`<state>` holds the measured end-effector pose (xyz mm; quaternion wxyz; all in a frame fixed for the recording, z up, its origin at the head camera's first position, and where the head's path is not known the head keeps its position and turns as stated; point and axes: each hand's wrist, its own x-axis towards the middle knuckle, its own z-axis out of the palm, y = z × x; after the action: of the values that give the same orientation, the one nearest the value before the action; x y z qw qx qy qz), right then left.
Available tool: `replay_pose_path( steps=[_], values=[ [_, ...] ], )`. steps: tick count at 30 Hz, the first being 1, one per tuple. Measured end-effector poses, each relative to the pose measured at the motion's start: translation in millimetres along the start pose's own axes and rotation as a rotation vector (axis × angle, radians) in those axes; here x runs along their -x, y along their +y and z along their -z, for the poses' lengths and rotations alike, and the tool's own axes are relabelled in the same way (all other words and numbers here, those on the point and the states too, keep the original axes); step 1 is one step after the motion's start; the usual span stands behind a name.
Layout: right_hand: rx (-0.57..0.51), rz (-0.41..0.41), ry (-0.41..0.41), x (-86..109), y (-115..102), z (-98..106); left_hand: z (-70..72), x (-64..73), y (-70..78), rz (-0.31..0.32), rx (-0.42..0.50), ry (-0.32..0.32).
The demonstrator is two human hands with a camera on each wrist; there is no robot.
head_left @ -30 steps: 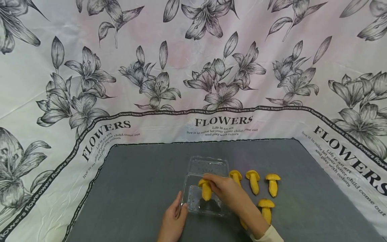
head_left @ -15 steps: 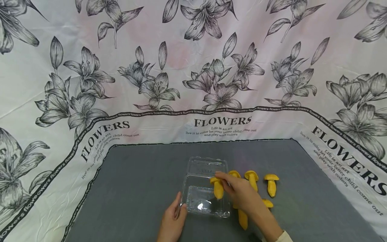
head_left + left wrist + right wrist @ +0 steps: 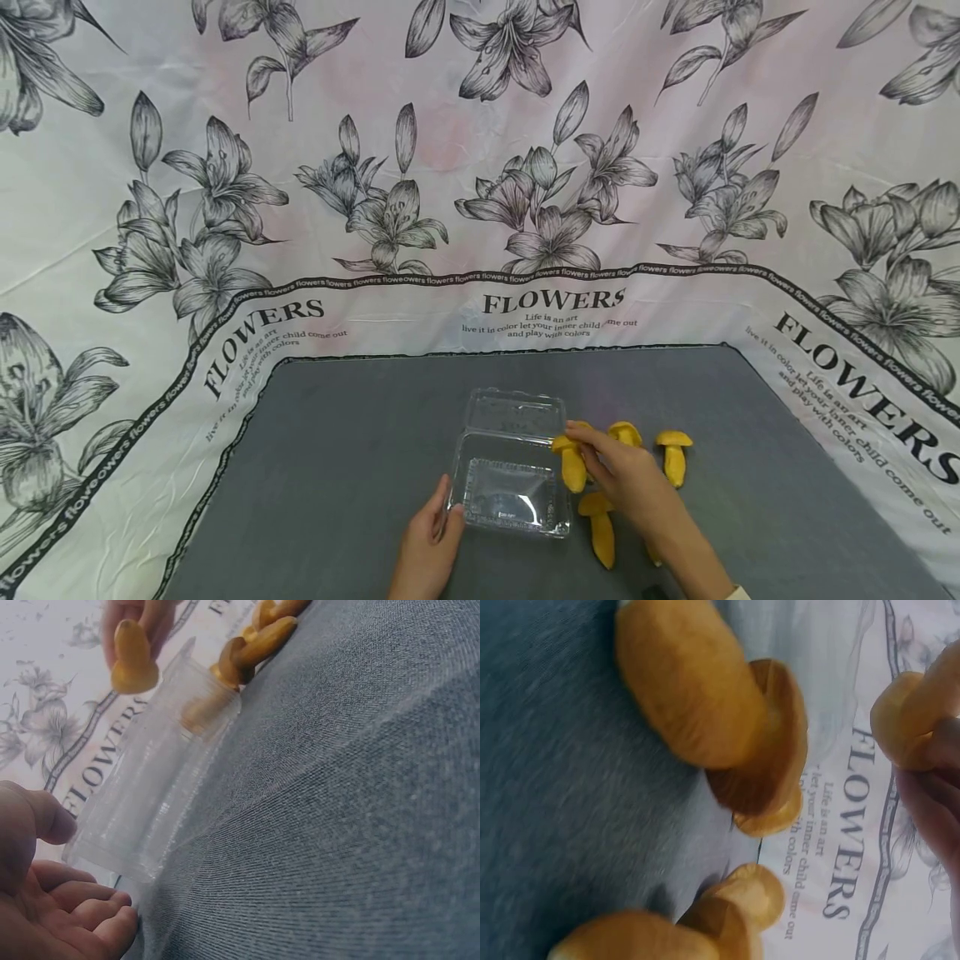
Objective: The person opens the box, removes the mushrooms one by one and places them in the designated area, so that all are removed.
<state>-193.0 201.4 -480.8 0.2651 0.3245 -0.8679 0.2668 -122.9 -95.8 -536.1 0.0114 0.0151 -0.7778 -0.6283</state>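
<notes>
A clear plastic clamshell box (image 3: pixel 510 492) lies on the grey cloth with its lid (image 3: pixel 516 412) folded back. My left hand (image 3: pixel 427 542) grips the box's left wall, thumb on one side and fingers on the other. At the box's right edge, slightly raised, a yellow mushroom (image 3: pixel 573 468) is pinched by its cap in my right hand (image 3: pixel 633 483), stem pointing down. The left wrist view shows the same mushroom (image 3: pixel 133 660) past the far end of the box. Another yellow mushroom (image 3: pixel 602 537) lies just right of the box.
More yellow mushrooms lie to the right: one (image 3: pixel 675 458) is fully visible, one (image 3: pixel 625 433) is half behind my right hand, and a tip (image 3: pixel 654 554) shows beside the forearm. A flower-printed cloth (image 3: pixel 555 308) borders the grey surface at the back.
My right hand has carried the mushroom rightward, from over the middle of the box to its right edge. The left hand and box stay in place.
</notes>
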Motion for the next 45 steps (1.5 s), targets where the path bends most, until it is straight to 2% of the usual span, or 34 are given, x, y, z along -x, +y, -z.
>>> replay_pose_path(
  steps=[5, 11, 16, 22, 29, 35, 45],
  values=[
    [0.000, -0.014, 0.006, 5.7, 4, 7, 0.6, 1.8, 0.3, -0.013, -0.008, 0.002],
    [0.057, 0.011, 0.071, 14.7, 12, 15, 0.9, 2.6, 0.6, -0.012, -0.023, 0.009],
    [0.083, -0.037, 0.075, 26.3, 19, 24, 0.7, 2.2, 0.1, -0.005, -0.016, 0.005],
    [0.108, -0.038, 0.112, 36.0, 26, 32, 1.3, 3.0, -0.4, -0.022, 0.007, 0.002],
    [0.149, -0.091, 0.109, 45.4, 30, 39, 1.2, 3.0, -0.6, -0.018, -0.010, 0.011],
    [0.165, -0.076, 0.133, 52.3, 36, 46, 0.7, 2.4, 0.2, -0.012, -0.003, 0.004],
    [0.221, -0.067, 0.165, 70.4, 46, 60, -0.3, 3.0, 0.8, -0.010, -0.022, 0.027]
  ],
)
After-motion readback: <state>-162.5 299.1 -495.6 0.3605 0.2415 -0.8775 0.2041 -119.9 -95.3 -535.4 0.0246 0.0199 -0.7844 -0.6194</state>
